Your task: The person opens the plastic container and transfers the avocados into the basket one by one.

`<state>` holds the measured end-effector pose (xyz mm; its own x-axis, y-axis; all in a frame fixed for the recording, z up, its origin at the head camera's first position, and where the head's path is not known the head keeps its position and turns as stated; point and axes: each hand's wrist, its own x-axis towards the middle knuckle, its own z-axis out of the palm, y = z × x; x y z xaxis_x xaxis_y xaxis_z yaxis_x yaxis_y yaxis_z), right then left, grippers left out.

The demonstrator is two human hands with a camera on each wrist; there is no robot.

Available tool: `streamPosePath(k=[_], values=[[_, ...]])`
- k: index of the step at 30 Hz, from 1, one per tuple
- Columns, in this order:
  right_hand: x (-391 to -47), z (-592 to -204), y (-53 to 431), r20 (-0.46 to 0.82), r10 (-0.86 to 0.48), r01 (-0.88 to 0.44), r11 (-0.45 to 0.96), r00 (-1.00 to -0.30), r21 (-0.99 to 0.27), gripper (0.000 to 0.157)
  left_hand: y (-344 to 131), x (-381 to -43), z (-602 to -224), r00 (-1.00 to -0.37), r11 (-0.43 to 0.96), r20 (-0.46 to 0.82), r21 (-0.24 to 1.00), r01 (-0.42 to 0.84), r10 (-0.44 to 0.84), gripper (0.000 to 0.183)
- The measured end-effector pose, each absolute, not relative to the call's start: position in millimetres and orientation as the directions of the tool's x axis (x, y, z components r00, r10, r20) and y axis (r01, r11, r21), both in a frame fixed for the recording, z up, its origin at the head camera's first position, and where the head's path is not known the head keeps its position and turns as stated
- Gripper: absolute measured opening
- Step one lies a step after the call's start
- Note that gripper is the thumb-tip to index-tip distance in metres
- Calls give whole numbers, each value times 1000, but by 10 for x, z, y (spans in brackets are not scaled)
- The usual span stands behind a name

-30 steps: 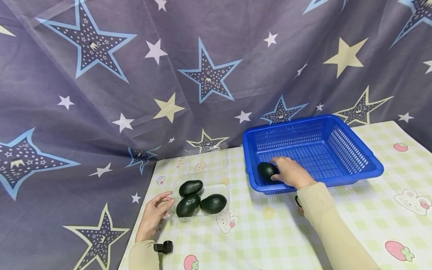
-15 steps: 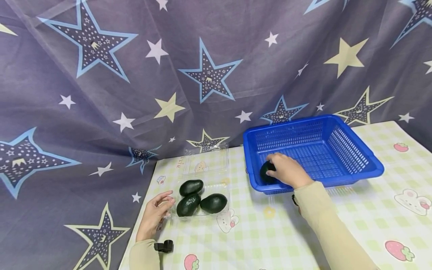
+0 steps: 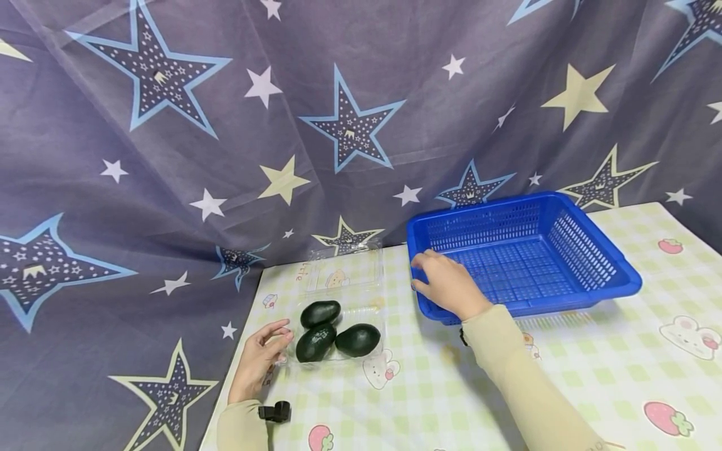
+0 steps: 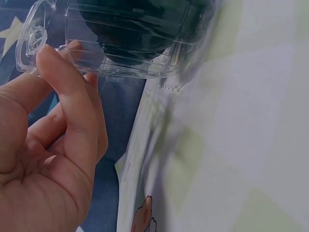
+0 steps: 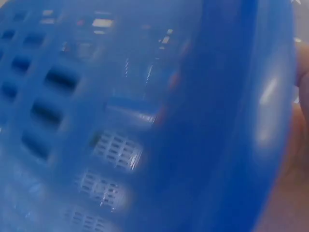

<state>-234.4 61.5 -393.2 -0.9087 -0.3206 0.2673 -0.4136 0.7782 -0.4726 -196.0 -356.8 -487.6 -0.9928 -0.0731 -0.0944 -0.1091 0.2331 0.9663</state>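
Three dark green avocados [image 3: 358, 340] lie together in a clear plastic clamshell box [image 3: 361, 315], its lid [image 3: 344, 269] folded back behind it. My left hand [image 3: 261, 356] is at the box's left edge; in the left wrist view the thumb and a finger [image 4: 63, 87] pinch the box's rim [image 4: 72, 55]. My right hand [image 3: 451, 285], fingers loosely bent, is over the front left corner of the blue basket [image 3: 519, 275]. No avocado shows between its fingers, and the hand hides that corner of the basket. The basket wall [image 5: 217, 116] fills most of the right wrist view.
A purple curtain [image 3: 350, 125] with stars hangs along the table's back and left sides. The checked tablecloth [image 3: 440, 401] spreads under the box and basket. A black wrist strap [image 3: 274, 411] is on the left wrist.
My right hand has moved left, toward the basket's left rim. The avocado seen under it in the basket before is out of sight now. The left hand and box have not moved.
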Motion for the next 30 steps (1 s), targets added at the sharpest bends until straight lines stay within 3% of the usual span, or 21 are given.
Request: streamPosePath(k=[15,23,30], values=[[-2239,-4028,129,392,-398,-532,778,-830,-336,25,-3599,-1959,-4851,-991,182,-119,975,-129,-62,51],[-2203,-4172,-52,342,-459,-563,754,-820,-339,30,-3620,-1954,-4861,-991,174,-123,976,-131,-58,50],[-2161,-4315,-161,275,-573,-633,655,-772,-414,46,-3623,-1958,-4869,-990,203,-122,970,-134,-69,49]])
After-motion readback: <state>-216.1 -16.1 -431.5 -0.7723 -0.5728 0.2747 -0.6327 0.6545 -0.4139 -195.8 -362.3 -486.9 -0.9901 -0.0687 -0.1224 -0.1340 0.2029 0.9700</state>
